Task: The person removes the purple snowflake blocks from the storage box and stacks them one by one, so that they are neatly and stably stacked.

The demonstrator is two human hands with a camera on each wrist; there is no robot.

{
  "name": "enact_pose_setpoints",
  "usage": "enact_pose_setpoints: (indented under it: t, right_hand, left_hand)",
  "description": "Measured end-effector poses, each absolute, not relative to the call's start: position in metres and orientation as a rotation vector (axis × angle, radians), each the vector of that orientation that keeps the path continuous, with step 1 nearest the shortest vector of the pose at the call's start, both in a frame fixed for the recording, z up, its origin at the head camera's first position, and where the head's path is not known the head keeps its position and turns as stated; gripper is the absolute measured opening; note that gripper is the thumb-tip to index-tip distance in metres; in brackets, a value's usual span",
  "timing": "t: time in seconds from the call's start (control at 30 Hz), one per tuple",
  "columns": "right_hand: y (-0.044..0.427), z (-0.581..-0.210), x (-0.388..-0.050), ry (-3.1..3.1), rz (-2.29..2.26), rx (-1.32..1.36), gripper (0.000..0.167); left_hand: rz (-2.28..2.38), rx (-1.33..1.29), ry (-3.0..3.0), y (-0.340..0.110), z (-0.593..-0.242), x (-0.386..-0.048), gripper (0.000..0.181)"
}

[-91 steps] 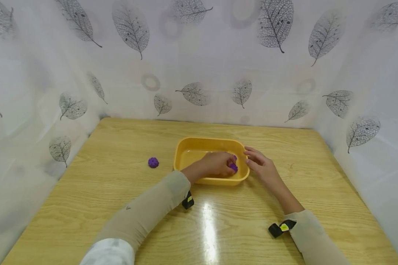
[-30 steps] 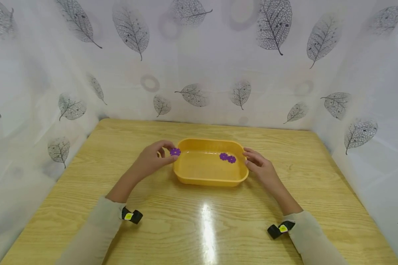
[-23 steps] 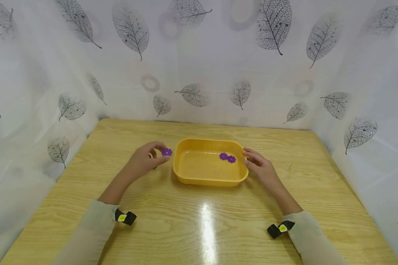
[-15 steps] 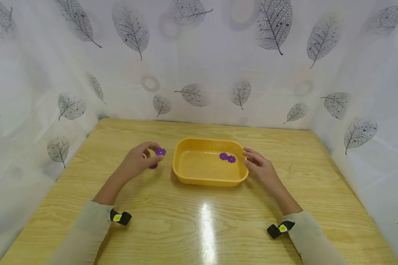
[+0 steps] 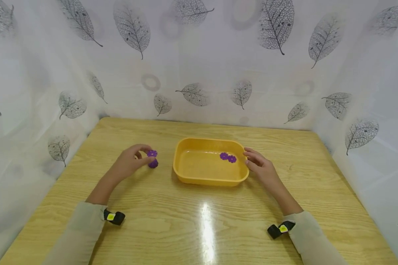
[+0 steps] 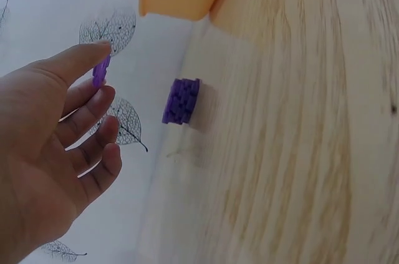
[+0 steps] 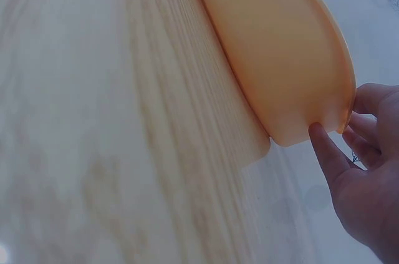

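Note:
My left hand [image 5: 127, 162] pinches a purple flower-shaped plastic disc [image 5: 152, 153] between thumb and finger. Just beneath it, on the table, stands a short stack of like purple discs [image 6: 182, 101]; in the left wrist view a gap separates the held disc [image 6: 100, 72] from the stack. A shallow yellow tray [image 5: 199, 181] sits to the right of that hand. Inside, near its right end, lie two purple flower discs [image 5: 227, 157], side by side. At the tray's right end my right hand [image 5: 262, 166] holds the rim, with the thumb [image 7: 327, 151] against the outer wall.
Everything rests on a light wood-grain table [image 5: 172, 221]. A white curtain [image 5: 199, 62] printed with grey leaves surrounds its back and sides. Each wrist wears a black strap camera, such as the left one [image 5: 114, 217].
My left hand has left the tray and moved left, carrying a purple disc from its left rim to above the stack. The right hand has stayed at the tray's right end.

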State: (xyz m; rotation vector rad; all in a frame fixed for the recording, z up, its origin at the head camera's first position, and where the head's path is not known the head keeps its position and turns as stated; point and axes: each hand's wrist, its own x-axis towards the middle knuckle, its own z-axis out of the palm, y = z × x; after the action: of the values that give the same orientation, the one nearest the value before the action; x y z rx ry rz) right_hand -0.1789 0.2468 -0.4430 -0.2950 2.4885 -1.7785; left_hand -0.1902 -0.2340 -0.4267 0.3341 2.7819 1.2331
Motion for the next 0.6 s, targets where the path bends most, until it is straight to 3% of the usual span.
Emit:
enact_pose_setpoints:
  t: [0.6]
  right_hand:
    - [0.248, -0.444, -0.179, 2.471, -1.790, -0.302, 0.045]
  left_hand:
    - [1.163, 0.360, 2.709, -0.240, -0.441, -0.195, 0.040]
